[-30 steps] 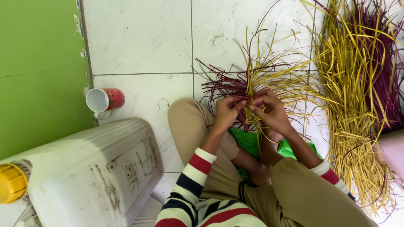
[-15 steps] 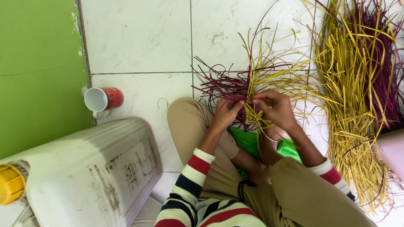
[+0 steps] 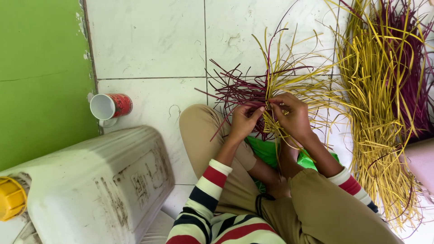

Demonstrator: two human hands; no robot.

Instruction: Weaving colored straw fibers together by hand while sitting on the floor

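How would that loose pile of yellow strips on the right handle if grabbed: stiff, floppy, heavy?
The yellow strip pile would probably be floppy: its strips curve and droop across the tiled floor. It looks light, since the strips are thin. It would likely snag and drag, because yellow and maroon strips lie tangled together, so a handful may pull neighbours along.

A big white plastic jerrycan with a yellow cap lies on its side at lower left on the tiled floor; a white mug with a red printed label lies just above it
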